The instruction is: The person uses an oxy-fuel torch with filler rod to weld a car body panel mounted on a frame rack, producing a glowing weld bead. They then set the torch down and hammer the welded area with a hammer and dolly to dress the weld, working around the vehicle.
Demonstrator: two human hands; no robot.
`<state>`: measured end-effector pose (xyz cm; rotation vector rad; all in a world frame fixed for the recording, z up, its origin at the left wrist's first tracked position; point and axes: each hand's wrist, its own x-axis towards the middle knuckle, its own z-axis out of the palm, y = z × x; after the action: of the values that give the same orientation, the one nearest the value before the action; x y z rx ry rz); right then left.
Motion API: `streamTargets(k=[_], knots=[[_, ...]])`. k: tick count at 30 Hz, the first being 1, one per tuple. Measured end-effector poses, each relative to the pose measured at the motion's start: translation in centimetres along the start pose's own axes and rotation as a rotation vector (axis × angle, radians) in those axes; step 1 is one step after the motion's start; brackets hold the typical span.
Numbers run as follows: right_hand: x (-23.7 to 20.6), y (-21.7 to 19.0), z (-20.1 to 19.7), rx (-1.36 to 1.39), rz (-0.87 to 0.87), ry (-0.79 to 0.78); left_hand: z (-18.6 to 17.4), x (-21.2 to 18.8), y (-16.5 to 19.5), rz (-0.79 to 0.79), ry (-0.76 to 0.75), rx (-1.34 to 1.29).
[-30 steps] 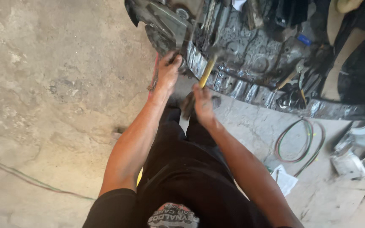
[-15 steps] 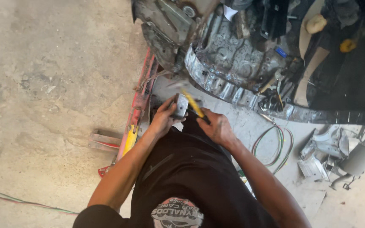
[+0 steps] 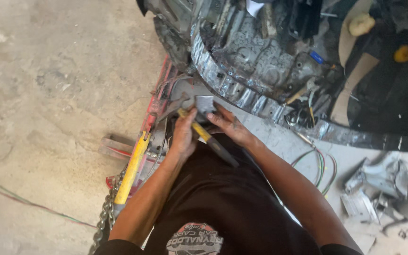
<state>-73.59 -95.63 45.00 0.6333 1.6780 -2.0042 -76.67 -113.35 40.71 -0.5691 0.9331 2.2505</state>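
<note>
My left hand [image 3: 182, 137] is closed around a tool with a yellow shaft and a dark grip [image 3: 203, 133] that lies slanted across my lap. Its grey metal head [image 3: 174, 104] pokes out beyond my fingers. My right hand [image 3: 234, 130] holds a small, squarish grey metal piece [image 3: 205, 104] by its edge, right beside the tool's shaft. Both hands meet just below the bent, shiny lower edge of a stripped car body [image 3: 242, 94].
A red steel frame [image 3: 159, 94] and a long yellow-handled tool [image 3: 131, 172] lie at my left, with a chain [image 3: 104, 217] below them. Looped green and red wires [image 3: 322, 165] and scrap metal parts [image 3: 378, 184] sit at the right. A thin cable [image 3: 15, 198] crosses the concrete floor.
Both hands have come down from the car body's edge to my lap. The yellow-shafted tool has passed from my right hand to my left, and my right hand holds the metal piece.
</note>
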Motion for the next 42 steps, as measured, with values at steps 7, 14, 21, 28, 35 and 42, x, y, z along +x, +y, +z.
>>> streamTargets(k=[7,14,21,28,35,42], knots=[[3.5,-1.2,-1.4,0.484,-0.047,-0.088,4.1,-0.2,0.1,0.043,-0.053,0.081],[5.7,-3.8,-0.9,0.4,-0.011,-0.033,4.0,0.6,4.5,0.027,0.009,0.01],[9.5,-5.4,0.3,0.437,0.008,0.142,-5.7,4.3,8.8,-0.04,0.219,0.116],[12.0,-6.3,1.8,0.238,-0.072,0.453,-10.2,7.7,11.6,-0.102,0.199,0.109],[14.1,-5.6,4.7,0.034,-0.085,0.441,-5.8,8.2,12.0,-0.116,0.02,0.146],[13.7,-5.3,3.5,-0.06,-0.068,0.321,-6.0,8.7,10.4,-0.162,0.039,0.074]])
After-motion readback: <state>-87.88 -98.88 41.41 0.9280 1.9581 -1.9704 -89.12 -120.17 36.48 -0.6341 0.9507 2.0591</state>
